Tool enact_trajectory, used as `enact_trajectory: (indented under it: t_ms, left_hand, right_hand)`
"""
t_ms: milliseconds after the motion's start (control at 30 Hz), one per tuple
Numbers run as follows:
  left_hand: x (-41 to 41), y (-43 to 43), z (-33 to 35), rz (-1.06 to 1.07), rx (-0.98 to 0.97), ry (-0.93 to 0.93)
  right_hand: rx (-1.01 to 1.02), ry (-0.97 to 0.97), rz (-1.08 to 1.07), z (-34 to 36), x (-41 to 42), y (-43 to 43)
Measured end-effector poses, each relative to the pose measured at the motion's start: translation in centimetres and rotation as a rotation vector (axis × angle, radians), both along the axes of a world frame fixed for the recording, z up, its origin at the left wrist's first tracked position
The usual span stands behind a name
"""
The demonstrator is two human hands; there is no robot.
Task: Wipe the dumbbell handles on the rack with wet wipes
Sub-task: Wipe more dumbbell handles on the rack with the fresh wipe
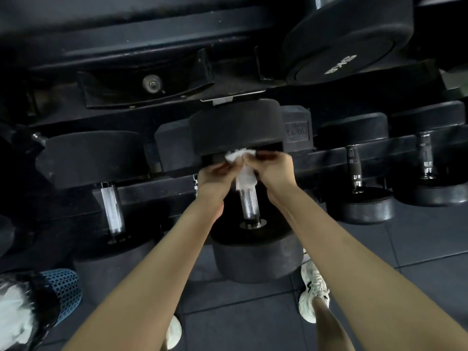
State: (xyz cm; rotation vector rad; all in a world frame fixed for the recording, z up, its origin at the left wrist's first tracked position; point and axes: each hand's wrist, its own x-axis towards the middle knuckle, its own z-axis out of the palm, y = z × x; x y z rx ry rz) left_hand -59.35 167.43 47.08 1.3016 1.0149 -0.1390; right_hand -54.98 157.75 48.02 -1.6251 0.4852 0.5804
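A black dumbbell lies on the lowest rack tier in the middle, its chrome handle running between two rubber heads. A white wet wipe is draped over the far part of that handle. My left hand and my right hand both pinch the wipe from either side, just under the far head. Where the fingertips sit is partly hidden by the wipe and blurred.
More dumbbells sit left and right on the same tier, and a larger one sits on the upper shelf. Dark rubber floor tiles lie below. My white shoes stand close to the rack. A blue-patterned bag sits lower left.
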Motion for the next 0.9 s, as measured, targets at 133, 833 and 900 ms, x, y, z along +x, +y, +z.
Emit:
enact_trajectory:
  t_ms: [133, 833, 900]
  left_hand:
    - [0.9, 0.2, -0.3, 0.025, 0.007, 0.025]
    - [-4.9, 0.6, -2.5, -0.866, 0.234, 0.098]
    - [-4.8, 0.5, -2.4, -0.879, 0.221, 0.115]
  right_hand:
    - [0.08, 0.007, -0.002, 0.0, 0.1, 0.3]
    - [-0.372, -0.041, 0.922, -2.1, -2.9, -5.1]
    - [-0.35, -0.017, 0.959, -2.0, -2.5, -5.0]
